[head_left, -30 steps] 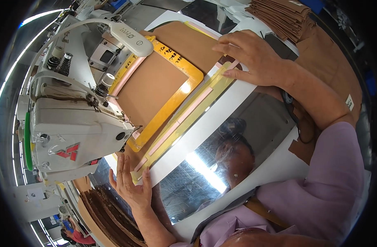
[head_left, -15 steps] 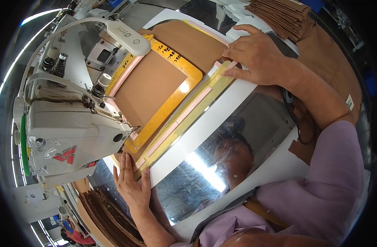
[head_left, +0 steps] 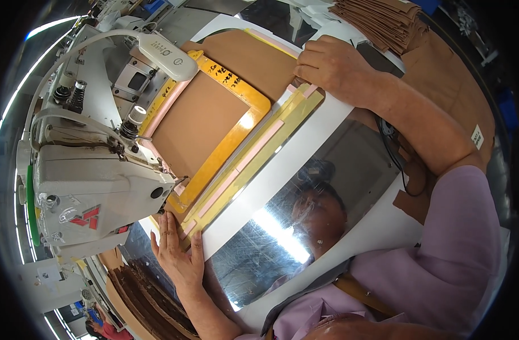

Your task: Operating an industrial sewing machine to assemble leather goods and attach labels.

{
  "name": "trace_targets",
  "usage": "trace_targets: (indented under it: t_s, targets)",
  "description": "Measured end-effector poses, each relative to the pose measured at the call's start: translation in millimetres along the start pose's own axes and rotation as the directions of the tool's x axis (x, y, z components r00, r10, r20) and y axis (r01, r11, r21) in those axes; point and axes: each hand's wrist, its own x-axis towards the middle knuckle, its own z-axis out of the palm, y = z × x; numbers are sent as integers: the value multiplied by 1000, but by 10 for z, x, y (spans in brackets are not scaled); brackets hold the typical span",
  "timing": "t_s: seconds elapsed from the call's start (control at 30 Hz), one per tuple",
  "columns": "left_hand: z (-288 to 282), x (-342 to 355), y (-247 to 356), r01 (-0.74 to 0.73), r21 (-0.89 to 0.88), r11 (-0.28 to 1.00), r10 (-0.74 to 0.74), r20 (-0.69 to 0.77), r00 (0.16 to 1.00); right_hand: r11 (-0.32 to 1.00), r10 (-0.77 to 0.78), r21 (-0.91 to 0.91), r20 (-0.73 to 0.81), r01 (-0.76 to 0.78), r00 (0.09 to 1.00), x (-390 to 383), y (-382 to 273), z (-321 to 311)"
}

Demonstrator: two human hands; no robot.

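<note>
A yellow frame (head_left: 258, 116) with handwriting on it lies over a brown fabric panel (head_left: 259, 56), beside the sewing machine head (head_left: 101, 175). Along the frame's near side runs a clear yellowish template strip (head_left: 248, 170) with pink strips on it. My left hand (head_left: 179, 260) rests flat at the strip's near-left end, fingers stretched and thumb apart, close to the machine head. At the far-right end, my right hand (head_left: 336, 71) has its fingers curled down onto the brown fabric's edge, just beyond the strip. Its thumb is hidden.
A shiny, scratched metal plate (head_left: 259, 249) lies nearer me. Brown fabric pieces are stacked (head_left: 378, 22) at the far right, with more brown fabric (head_left: 446, 90) beside my right arm. Layered brown pieces (head_left: 152, 294) sit at lower left. A white lamp (head_left: 167, 56) overhangs the frame.
My right thumb has left the template strip's end, and the fingers now curl at the fabric edge. My left hand stays spread at the near end. The whole view has shifted slightly.
</note>
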Motion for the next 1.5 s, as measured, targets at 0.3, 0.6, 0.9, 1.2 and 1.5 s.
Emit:
trace_targets:
  t_s: [0.3, 0.6, 0.9, 1.2, 1.5]
  targets:
    - [17, -8, -37, -7, -10, 1000, 7, -7, 1000, 997, -37, -76, -124, 28, 992, -13, 37, -70]
    - [-17, -28, -58, -6, -2, 1000, 6, -64, 998, 996, -47, 69, -21, 48, 999, -75, 75, -224]
    - [-46, -33, 64, -17, -28, 999, 16, -19, 1000, 991, -16, 136, 100, 2, 995, -146, -61, -117]
    - [-85, -38, 71, -56, 32, 998, 59, -135, 989, 981, 36, 188, 91, -53, 995, -36, -60, -181]
    - [-53, -77, 41, -120, -12, 993, 117, -146, 982, 965, 165, 187, 127, -187, 978, 329, -19, 176]
